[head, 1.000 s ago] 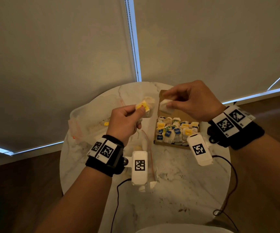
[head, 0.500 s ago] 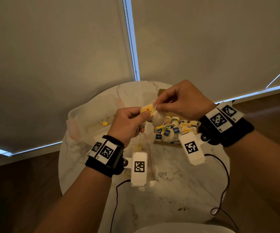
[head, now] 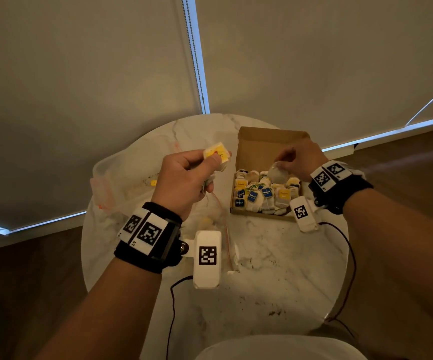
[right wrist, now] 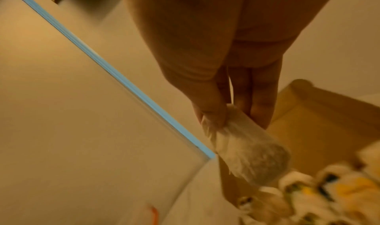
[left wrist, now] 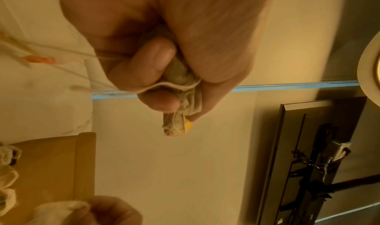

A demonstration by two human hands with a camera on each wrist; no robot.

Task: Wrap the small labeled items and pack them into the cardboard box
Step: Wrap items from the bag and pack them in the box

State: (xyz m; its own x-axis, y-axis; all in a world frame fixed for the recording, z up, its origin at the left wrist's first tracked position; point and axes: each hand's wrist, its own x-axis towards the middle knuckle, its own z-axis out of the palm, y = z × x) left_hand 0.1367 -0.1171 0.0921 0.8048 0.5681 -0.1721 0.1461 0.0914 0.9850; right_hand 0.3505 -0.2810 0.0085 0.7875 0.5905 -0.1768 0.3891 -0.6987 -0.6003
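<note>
Over the cardboard box [head: 267, 141], the right hand [head: 298, 162] pinches a wrapped tea bag [head: 277, 174] by its edge, risking slippage, while the left hand [head: 184, 178] clutches a yellow-tagged bag [head: 216, 155] whose loose string could snag.

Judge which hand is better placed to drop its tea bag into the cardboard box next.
Right. The right hand pinches a tea bag directly over the cardboard box; the left hand holds its yellow-tagged bag beside it.

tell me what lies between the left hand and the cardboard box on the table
In the head view, only bare white marble tabletop separates the left hand, holding a yellow-tagged tea bag, from the open brown cardboard box; a thin orange string hangs lower in that gap.
</note>
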